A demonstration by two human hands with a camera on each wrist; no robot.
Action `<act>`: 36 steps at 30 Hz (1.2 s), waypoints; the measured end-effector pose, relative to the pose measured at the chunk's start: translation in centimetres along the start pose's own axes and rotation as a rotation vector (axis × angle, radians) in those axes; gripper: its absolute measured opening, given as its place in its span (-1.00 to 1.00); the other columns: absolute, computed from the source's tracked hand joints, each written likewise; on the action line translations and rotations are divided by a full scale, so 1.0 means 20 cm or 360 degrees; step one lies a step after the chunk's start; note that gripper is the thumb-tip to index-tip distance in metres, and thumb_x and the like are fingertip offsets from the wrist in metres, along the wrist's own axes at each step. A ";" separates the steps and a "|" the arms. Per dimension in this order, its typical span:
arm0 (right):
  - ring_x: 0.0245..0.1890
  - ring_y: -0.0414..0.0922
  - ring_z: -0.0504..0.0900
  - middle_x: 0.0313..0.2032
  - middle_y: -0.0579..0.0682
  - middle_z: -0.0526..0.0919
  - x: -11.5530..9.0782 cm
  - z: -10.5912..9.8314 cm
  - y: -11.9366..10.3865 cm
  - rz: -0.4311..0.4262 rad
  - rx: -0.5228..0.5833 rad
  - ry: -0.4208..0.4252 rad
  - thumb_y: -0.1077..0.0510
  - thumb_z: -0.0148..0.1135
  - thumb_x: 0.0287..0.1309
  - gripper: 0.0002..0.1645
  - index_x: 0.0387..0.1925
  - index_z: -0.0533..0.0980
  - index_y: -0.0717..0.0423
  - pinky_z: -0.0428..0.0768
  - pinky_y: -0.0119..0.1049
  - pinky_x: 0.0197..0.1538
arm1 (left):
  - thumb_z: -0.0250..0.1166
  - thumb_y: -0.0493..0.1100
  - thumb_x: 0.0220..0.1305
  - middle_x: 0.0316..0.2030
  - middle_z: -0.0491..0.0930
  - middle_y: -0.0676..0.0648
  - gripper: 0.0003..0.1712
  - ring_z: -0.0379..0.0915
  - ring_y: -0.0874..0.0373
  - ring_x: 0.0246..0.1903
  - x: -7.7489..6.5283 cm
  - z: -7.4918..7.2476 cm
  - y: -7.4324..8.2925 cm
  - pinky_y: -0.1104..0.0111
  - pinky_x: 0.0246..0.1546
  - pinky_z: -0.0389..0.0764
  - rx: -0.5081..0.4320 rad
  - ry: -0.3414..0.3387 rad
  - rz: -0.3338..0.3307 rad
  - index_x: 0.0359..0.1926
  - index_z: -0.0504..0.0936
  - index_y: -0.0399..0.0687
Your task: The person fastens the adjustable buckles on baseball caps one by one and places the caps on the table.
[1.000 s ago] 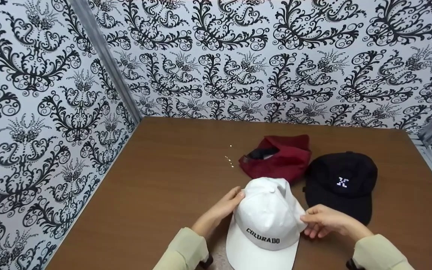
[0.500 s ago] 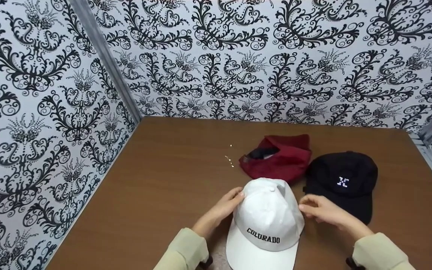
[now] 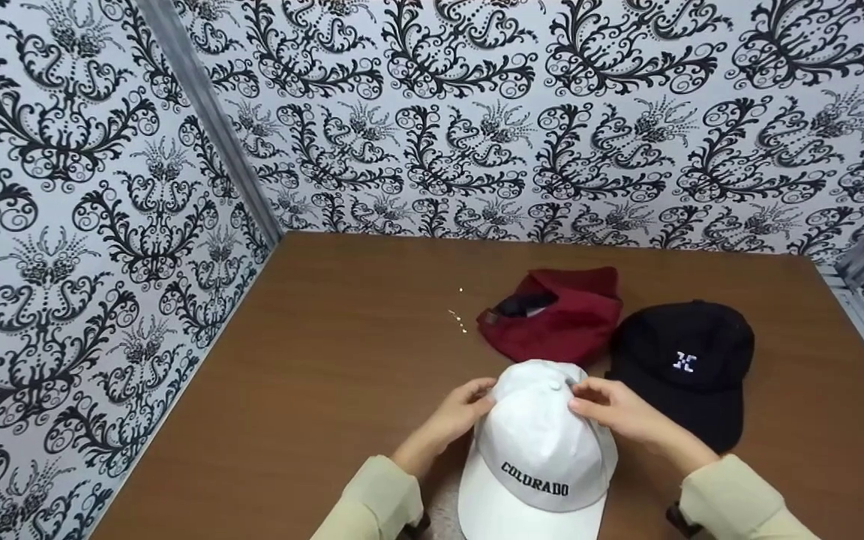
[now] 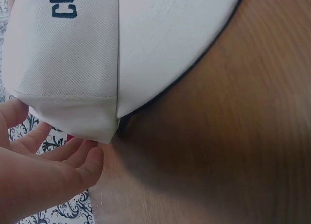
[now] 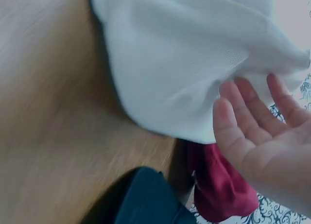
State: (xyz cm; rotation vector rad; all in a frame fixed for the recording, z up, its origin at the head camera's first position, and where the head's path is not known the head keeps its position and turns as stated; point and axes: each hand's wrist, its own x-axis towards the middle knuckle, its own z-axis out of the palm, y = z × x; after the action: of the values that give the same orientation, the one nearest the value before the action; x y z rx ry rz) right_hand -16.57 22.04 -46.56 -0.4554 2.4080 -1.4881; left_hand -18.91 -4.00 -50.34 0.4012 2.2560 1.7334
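Note:
A white baseball cap lettered COLORADO sits upright at the front of the table, its brim toward me. My left hand holds the cap's left side, thumb on the crown; in the left wrist view its fingers bend in at the lower edge. My right hand touches the upper right of the crown. The right wrist view shows its fingers loosely extended, tips against the white fabric. Behind the white cap lies a dark red cap, opening to the left. Right of both is a black cap with a small white emblem.
The brown tabletop extends to the left and back. Walls with a black-and-white scroll pattern enclose it, with grey metal strips at the corners. A few small bright specks show on the wood left of the red cap.
My right hand has let go of the cap's lower right edge and moved up and left to the crown. The white cap has shifted slightly right. The left hand stays at its side.

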 end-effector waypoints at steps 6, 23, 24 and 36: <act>-0.49 -0.32 0.38 -0.40 0.01 0.46 0.03 0.03 -0.02 0.0056 0.0008 0.0095 0.09 0.13 0.08 -0.64 -0.23 0.43 0.35 0.40 -0.43 -0.46 | 0.05 -0.27 0.19 -0.07 0.49 -0.24 -0.63 0.35 -0.05 -0.03 -0.02 0.02 0.07 0.25 -0.05 0.39 0.0000 0.0050 -0.0039 0.02 0.43 -0.31; 0.01 -0.23 0.35 -0.02 0.25 0.45 0.00 0.09 -0.08 -0.0215 0.0049 0.0187 0.19 0.07 0.12 -0.81 -0.53 0.42 0.23 0.32 -0.58 -0.06 | 0.11 -0.32 0.14 -0.32 0.53 -0.14 -0.86 0.36 0.21 -0.28 0.00 0.05 0.01 0.44 -0.20 0.39 0.0078 0.0159 0.0093 -0.27 0.53 -0.28; 0.03 -0.24 0.35 -0.01 0.26 0.45 0.00 0.09 -0.09 -0.0226 0.0059 0.0179 0.19 0.06 0.13 -0.80 -0.53 0.41 0.23 0.33 -0.57 -0.06 | 0.11 -0.32 0.14 -0.32 0.53 -0.14 -0.86 0.37 0.20 -0.28 0.00 0.05 0.01 0.43 -0.20 0.40 0.0076 0.0161 0.0103 -0.27 0.53 -0.29; -0.53 -0.38 0.32 -0.59 -0.23 0.33 -0.01 0.07 -0.13 -0.0188 0.0371 0.0101 0.26 -0.02 0.15 -0.75 -0.47 0.30 0.46 0.34 -0.47 -0.46 | -0.01 -0.08 0.28 -0.08 0.53 -0.15 -0.63 0.40 0.12 -0.08 0.00 0.05 0.02 0.34 -0.07 0.41 -0.0056 0.0001 0.0059 -0.02 0.49 -0.20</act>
State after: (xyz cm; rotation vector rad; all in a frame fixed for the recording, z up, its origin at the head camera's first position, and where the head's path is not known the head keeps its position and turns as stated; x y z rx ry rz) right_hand -15.58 19.94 -44.88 -0.5115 2.2493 -1.8335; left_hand -18.46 -2.98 -50.14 0.4377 2.2284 1.7890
